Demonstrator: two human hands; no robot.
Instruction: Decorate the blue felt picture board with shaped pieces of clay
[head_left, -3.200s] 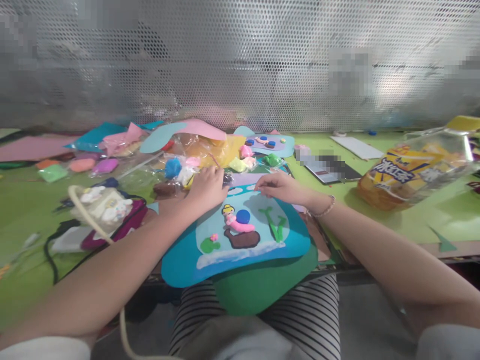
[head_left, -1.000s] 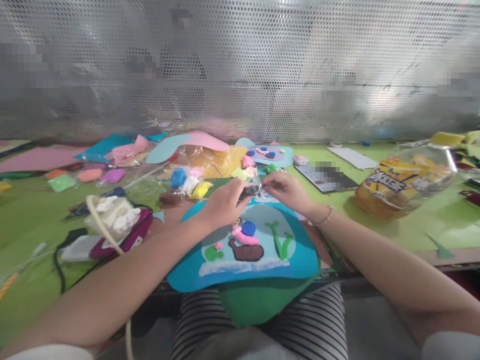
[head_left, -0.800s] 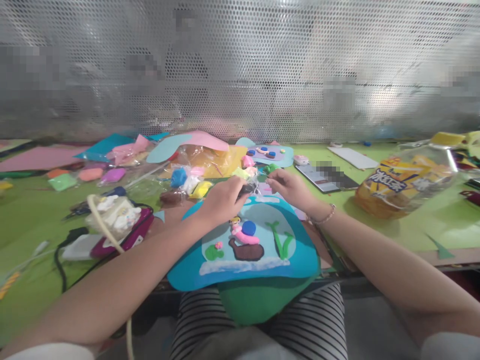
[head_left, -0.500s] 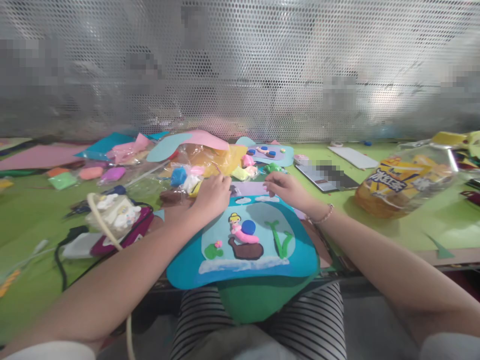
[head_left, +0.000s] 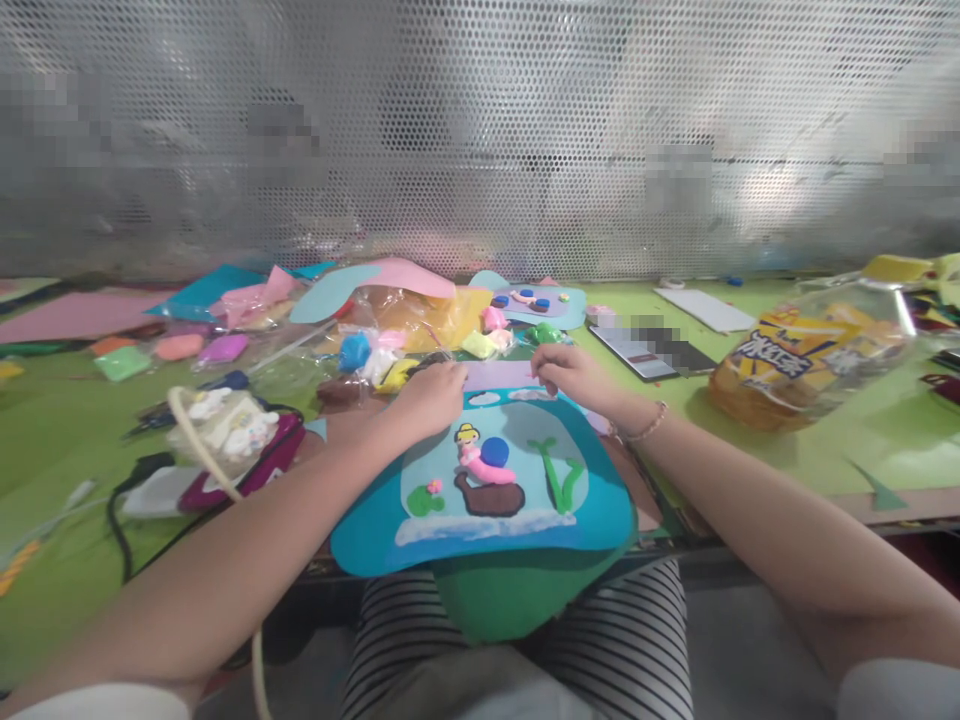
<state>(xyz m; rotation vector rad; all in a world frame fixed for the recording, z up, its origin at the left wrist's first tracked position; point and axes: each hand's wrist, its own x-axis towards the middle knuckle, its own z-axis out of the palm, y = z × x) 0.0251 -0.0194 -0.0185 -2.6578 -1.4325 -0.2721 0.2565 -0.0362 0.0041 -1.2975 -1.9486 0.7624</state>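
Observation:
A blue foam sheet point(head_left: 592, 510) carrying a clay picture of a figure, a snail and a green plant lies at the table's front edge, over a green sheet point(head_left: 495, 600) that hangs onto my lap. My left hand point(head_left: 429, 398) rests curled at the picture's top left corner, fingers pinched on something I cannot make out. My right hand point(head_left: 571, 372) is curled at the top right, fingertips pressed together near a pale lilac sheet point(head_left: 496, 375). Small bags of coloured clay point(head_left: 375, 352) lie just beyond both hands.
A drink bottle with a yellow label point(head_left: 810, 350) lies on its side at the right. A phone point(head_left: 649, 350) is beyond my right hand. A purple pouch with a white charm point(head_left: 225, 440) and black cords sit left. Foam sheets point(head_left: 75, 315) lie far left; a perforated metal screen point(head_left: 480, 130) backs the green table point(head_left: 45, 430).
Both hands were raised, pulling at a small clear bag above the picture a second ago; they have since come down to its top edge and moved apart.

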